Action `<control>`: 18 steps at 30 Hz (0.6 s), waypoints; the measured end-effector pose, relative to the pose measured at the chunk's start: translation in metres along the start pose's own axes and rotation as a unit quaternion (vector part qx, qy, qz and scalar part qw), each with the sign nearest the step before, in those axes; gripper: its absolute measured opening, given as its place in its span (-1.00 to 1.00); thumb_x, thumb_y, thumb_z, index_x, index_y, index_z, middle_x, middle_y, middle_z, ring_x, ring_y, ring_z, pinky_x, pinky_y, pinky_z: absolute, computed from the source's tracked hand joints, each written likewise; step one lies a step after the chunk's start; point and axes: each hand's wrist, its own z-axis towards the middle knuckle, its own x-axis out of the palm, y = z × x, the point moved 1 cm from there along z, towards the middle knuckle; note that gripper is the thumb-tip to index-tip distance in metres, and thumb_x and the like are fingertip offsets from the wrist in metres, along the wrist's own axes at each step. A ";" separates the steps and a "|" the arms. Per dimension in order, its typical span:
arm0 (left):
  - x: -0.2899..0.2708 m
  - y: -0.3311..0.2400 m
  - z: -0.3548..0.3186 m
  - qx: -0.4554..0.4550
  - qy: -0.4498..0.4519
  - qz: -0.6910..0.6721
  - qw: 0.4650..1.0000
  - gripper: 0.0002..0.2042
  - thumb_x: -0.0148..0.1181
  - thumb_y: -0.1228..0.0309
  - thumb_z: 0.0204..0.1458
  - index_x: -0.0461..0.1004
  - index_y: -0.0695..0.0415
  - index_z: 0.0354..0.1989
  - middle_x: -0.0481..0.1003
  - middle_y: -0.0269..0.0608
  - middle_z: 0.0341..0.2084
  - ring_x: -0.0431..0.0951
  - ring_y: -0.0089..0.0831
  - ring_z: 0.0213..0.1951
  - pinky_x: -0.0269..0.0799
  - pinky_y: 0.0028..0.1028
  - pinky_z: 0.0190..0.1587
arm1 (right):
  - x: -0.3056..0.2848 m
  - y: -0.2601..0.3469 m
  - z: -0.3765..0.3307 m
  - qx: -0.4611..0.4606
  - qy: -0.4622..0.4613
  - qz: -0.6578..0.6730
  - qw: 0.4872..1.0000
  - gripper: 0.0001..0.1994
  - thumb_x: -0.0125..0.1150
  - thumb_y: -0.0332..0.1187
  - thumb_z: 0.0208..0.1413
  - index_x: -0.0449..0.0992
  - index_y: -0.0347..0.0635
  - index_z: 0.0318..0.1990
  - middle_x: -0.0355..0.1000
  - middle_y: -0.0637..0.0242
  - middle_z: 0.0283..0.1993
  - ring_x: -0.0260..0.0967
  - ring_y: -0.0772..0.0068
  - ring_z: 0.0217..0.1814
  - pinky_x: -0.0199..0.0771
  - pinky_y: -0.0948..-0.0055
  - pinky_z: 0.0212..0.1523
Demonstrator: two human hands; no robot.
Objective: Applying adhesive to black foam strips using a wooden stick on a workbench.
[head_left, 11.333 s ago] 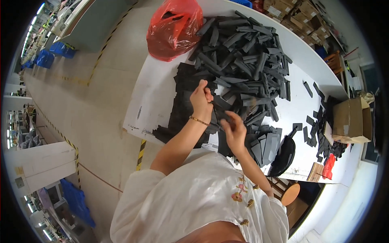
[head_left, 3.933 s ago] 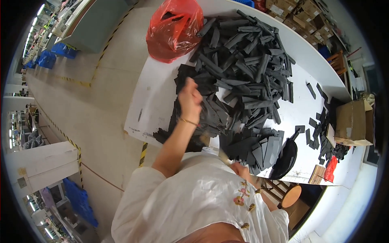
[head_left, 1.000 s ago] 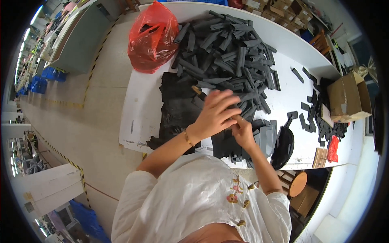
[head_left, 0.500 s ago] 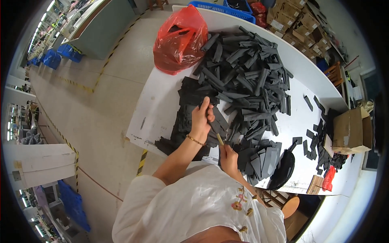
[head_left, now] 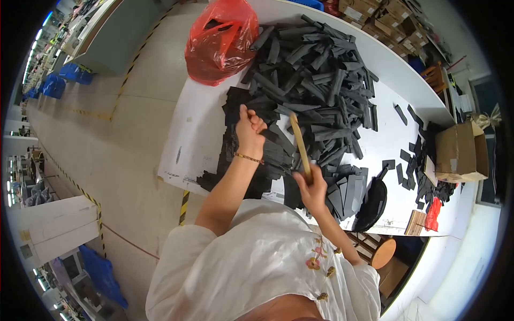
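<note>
My right hand (head_left: 314, 188) grips the lower end of a flat, pale yellowish stick (head_left: 300, 143), which points up and away over the table. To its left my left hand (head_left: 250, 131) is closed, fingers curled and thumb outward, above flat dark pieces (head_left: 234, 140). Whether something dark is in the left hand's fingers I cannot make out. Beyond both hands lies a large heap of folded black strips (head_left: 316, 80). Close to my right hand is a stack of flat grey and black pieces (head_left: 350, 195).
A red plastic bag (head_left: 220, 51) stands on the white table (head_left: 184, 131) at the far left. Right of the stack lies a black rounded item (head_left: 373, 203). Farther right are loose black pieces (head_left: 409, 160) and an open cardboard box (head_left: 455, 152). A wooden stool (head_left: 383, 253) sits below the table's edge.
The stick has come away from my left hand and now points upward in my right hand. My hands have moved apart. The whole view has shifted slightly.
</note>
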 end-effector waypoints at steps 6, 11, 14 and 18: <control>-0.019 0.020 -0.013 -0.111 0.086 -0.046 0.989 -0.67 0.06 0.09 0.19 0.42 0.06 -0.50 0.35 -0.43 -0.70 0.27 -0.64 -0.67 0.13 -0.65 -0.58 | 0.034 0.003 0.056 -0.008 0.010 0.087 0.996 -0.84 0.27 -0.43 0.09 0.48 -0.33 -0.26 0.28 0.34 -0.46 0.15 0.53 -0.51 0.18 0.52 -0.49; 0.019 0.003 -0.055 -0.020 0.419 0.537 0.732 -0.55 0.23 0.27 0.09 0.36 0.23 0.09 0.52 -0.33 -0.24 0.48 -0.60 -0.16 0.42 -0.50 -0.12 | 0.012 0.002 0.079 -0.099 0.057 -0.014 0.993 -0.85 0.24 -0.41 0.12 0.50 -0.34 -0.37 0.27 0.39 -0.51 0.14 0.60 -0.50 0.16 0.53 -0.49; 0.025 0.009 -0.055 -0.037 0.462 0.579 0.671 -0.60 0.15 0.20 0.15 0.38 0.23 0.04 0.52 -0.35 -0.32 0.49 -0.65 -0.34 0.43 -0.58 -0.31 | 0.011 0.006 0.094 0.029 0.039 0.049 0.998 -0.84 0.25 -0.40 0.12 0.48 -0.32 -0.39 0.23 0.40 -0.59 0.11 0.63 -0.53 0.15 0.53 -0.50; 0.024 0.015 -0.057 -0.085 0.326 0.583 0.739 -0.64 -0.10 0.12 0.27 0.39 0.22 -0.15 0.49 -0.25 -0.55 0.39 -0.58 -0.72 0.34 -0.59 -0.61 | 0.012 0.019 0.134 -0.056 -0.049 -0.021 0.997 -0.79 0.19 -0.37 0.17 0.39 -0.29 -0.44 0.16 0.40 -0.64 0.02 0.62 -0.55 0.08 0.52 -0.54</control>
